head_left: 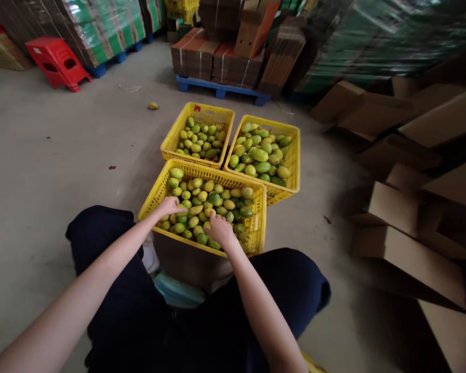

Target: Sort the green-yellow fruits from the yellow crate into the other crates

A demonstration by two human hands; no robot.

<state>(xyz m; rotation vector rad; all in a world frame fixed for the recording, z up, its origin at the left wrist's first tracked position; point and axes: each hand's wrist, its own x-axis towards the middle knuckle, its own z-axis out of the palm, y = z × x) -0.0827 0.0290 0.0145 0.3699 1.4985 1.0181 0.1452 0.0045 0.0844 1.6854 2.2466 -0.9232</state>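
left hand (171, 205) and right hand (221, 230) reach into the front crate (259, 220), whether fingers pinch i can't tell, and a careless sweep could spill fruit (214, 198)!

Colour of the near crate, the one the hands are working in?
Yellow near crate; shows in the head view.
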